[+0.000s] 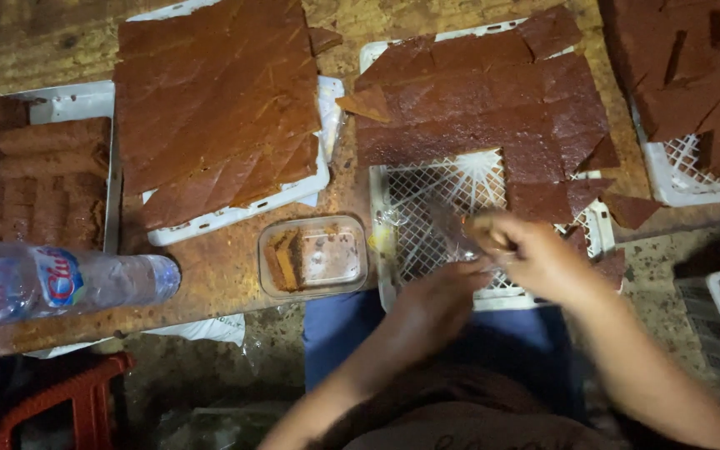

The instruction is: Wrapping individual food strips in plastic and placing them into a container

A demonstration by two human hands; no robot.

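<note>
Both hands meet over white crate — right hand curled, fingers pinching clear wrap; left hand bent at wrist, fingers hidden — cannot tell grip.

Open mesh in the near half of the white crate, bare beside both hands. Blocked beyond that by brown sheets across the crate's far half. Left of the crate, a clear plastic box just beside it, a narrow strip of table past that, then a lying plastic bottle. Right of the crate, loose brown pieces in the gap.
</note>
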